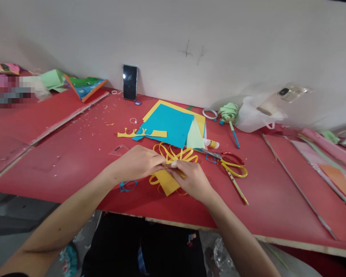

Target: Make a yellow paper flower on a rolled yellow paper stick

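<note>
Your yellow paper piece [167, 180] lies near the front edge of the red table [60, 154], about midway along it — a flat square body with its strips curled over into loops that fan out toward the back. Both your hands meet on it: your left hand [138, 163] is closed, fingertips pinching one strip where the loops gather, and your right hand [192, 179] is curled over the right side of the sheet, thumb and forefinger pressed on the same spot. By the look of it you are fixing a loop down at its base; the next move probably calls for steady pressure on that join and a light touch, since thin card creases easily.

The paper is matte and springy, the loops holding a soft curve. Just behind it sits a blue sheet [168, 125] over a yellow sheet [200, 121], with a pale green triangle [194, 136] on their right corner and a yellow offcut [141, 133] with scalloped holes to their left. A glue stick [212, 144] and glossy scissors [232, 163] with red and yellow handles lie to the right, a long yellow pencil [239, 189] slanting toward the front edge. A small blue scrap [128, 186] lies by your left wrist. Against the wall at the back edge stand a dark phone [130, 82], a tape ring [210, 113], coiled green strips [229, 111] and a white plastic bag [256, 113]
</note>
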`<state>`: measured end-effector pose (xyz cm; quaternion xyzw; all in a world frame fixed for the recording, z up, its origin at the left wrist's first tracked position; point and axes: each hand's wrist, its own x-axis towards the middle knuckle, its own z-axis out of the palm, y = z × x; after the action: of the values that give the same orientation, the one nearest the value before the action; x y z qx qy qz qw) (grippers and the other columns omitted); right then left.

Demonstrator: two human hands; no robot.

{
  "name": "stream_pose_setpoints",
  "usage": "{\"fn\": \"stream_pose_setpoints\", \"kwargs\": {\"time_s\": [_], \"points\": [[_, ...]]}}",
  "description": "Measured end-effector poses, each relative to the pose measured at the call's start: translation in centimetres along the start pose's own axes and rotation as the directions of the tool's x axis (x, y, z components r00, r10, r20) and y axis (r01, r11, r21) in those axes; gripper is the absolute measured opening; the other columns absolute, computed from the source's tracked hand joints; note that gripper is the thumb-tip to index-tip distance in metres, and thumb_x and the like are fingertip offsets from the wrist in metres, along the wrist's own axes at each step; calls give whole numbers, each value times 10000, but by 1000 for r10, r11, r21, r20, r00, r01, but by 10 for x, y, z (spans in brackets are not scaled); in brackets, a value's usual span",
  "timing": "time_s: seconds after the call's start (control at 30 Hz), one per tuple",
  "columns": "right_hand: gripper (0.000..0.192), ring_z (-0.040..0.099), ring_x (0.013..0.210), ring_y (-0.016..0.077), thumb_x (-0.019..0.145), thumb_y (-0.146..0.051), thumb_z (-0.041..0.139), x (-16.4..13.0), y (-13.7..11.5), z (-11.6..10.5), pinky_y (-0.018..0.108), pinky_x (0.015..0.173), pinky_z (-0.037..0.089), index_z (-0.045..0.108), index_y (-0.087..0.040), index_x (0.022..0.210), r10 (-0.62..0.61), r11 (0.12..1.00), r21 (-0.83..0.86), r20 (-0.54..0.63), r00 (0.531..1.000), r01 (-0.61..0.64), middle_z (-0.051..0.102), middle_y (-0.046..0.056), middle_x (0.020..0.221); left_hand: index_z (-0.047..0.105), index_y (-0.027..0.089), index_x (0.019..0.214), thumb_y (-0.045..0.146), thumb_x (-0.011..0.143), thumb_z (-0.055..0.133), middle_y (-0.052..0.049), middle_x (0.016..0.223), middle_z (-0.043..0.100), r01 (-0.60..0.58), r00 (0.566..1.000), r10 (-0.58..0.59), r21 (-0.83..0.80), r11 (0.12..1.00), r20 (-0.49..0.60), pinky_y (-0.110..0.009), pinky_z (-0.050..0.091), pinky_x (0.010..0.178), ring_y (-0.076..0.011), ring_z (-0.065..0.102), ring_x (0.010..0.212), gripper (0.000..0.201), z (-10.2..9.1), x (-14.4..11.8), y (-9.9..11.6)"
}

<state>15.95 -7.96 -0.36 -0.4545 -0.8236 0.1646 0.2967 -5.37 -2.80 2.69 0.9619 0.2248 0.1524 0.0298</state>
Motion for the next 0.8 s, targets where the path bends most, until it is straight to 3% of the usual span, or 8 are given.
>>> {"fn": "stream_pose_setpoints", "kwargs": {"time_s": [0.2,0.37,0.6,0.8], "points": [[93,663,669,144,904,-213,575,-2,2,1,216,596,424,625,-205,825,13,1000,-3,-78,997,-14,707,23,763,659,165,850,339,985,440,-10,690,662,32,999,-32,-5,999,13,-269,298,540,-132,596,637,311,2,1,1],[57,675,694,150,886,-230,606,-2,0,0,217,609,440,640,-207,847,56,998,10,-67,996,-55,723,23,793,654,159,809,317,979,442,-9,666,641,24,999,-24,21,999,22,-271,313,551,-135,586,624,314,4,1,0],[97,690,724,151,928,-238,555,-2,2,1,217,606,435,642,-196,926,-19,997,-69,-11,1000,18,739,33,839,625,166,749,308,972,455,7,620,612,19,1000,-19,53,998,-2,-271,288,537,-127,557,580,314,3,0,-1],[102,665,633,134,915,-210,564,-1,3,2,209,552,414,627,-190,837,-82,988,-137,-106,991,67,710,16,738,659,168,842,326,980,451,1,674,653,42,999,-42,35,999,5,-266,297,545,-132,591,617,295,4,1,1]]}}
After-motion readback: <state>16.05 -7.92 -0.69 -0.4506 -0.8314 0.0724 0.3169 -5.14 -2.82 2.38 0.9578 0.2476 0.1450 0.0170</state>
